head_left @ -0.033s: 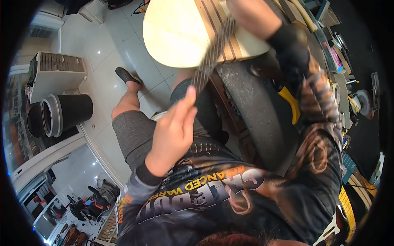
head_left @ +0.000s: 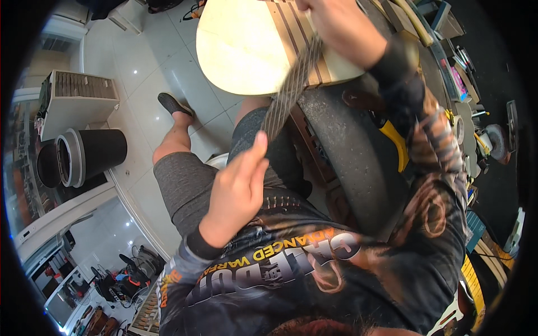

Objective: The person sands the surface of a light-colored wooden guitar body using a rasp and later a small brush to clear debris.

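A pale wooden guitar body (head_left: 238, 47) with dark lengthwise stripes lies at the top of the view, its rounded end toward me. Slanting across its near edge is a long saw rasp (head_left: 288, 92) with a criss-cross blade, somewhat smeared by motion. My left hand (head_left: 238, 187) has its fingers closed at the rasp's near end, above my lap. Over the striped part of the body, my right hand (head_left: 350, 31) is closed at the rasp's far end. The grip itself is partly hidden there.
A dark, dusty bench (head_left: 342, 134) supports the wood; a yellow-handled tool (head_left: 397, 143) rests on it. Tools and offcuts crowd the right side. On the left stand a black bin (head_left: 101, 157) and a drawer cabinet (head_left: 78, 106) on the tiled floor (head_left: 151, 67).
Both hands and the rasp have shifted a little toward me. The guitar body has stayed nearly where it was.
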Tool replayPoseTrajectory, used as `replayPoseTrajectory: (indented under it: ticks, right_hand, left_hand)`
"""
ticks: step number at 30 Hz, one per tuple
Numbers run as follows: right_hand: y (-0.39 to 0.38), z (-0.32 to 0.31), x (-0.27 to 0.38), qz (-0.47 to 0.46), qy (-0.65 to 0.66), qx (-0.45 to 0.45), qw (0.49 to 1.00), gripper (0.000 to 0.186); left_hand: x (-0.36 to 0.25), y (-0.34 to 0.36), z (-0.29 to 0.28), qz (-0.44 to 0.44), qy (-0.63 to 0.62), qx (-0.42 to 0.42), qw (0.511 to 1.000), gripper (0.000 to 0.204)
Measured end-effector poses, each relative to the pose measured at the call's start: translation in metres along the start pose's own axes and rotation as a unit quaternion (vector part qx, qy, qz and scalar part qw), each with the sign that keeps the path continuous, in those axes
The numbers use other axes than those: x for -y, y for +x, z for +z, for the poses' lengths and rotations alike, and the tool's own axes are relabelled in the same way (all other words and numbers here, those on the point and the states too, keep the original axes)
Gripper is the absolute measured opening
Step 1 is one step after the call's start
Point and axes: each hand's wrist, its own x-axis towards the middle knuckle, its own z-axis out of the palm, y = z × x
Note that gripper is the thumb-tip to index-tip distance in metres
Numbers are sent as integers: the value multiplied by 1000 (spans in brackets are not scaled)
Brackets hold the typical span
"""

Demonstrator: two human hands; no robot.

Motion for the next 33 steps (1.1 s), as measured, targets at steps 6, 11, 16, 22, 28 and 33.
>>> replayPoseTrajectory:
  ticks: [6, 11, 16, 22, 28, 33]
  right_hand:
    - [16, -7, -20, 4, -27, -40, 999, 15]
    - [7, -3, -5, 29, -11, -14, 999, 12]
    - [17, 1, -3, 18, 20, -16, 1000, 9]
    - [31, 23, -4, -19, 33, -24, 999, 12]
    - [28, -12, -1, 50, 6, 5, 999, 14]
    - [39, 15, -3, 34, 5, -10, 999, 14]
  left_hand:
    - [-6, 32, -8, -32, -19, 9, 999, 55]
    - [3, 13, -4, -27, -31, 2, 999, 54]
    - [4, 8, -15, -30, -14, 6, 999, 52]
    - [13, 13, -20, -43, -15, -20, 999, 49]
    - [13, 26, -14, 25, -36, -20, 999, 50]
    - [16, 25, -23, -38, -29, -11, 999, 48]
